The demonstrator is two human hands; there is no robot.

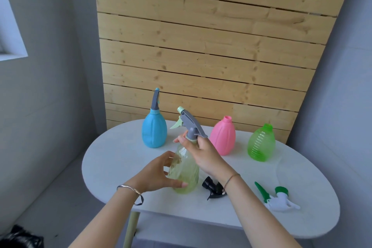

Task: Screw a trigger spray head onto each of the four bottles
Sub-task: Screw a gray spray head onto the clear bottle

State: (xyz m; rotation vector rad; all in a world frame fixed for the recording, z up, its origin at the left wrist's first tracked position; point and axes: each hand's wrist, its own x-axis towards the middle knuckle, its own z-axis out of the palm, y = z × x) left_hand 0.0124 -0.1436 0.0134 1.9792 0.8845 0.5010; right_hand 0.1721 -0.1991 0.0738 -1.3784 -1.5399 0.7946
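Hands met on the yellow bottle (186,169) near the table's (112,159) front edge: left hand (159,173) cupped its belly, right hand (199,151) pinched the collar under the grey spray head (190,123).

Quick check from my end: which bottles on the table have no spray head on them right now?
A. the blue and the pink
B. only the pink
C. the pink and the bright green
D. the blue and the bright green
C: the pink bottle and the bright green bottle stand with open necks, while the blue bottle carries a head and the hands hold one on the pale yellow-green bottle.
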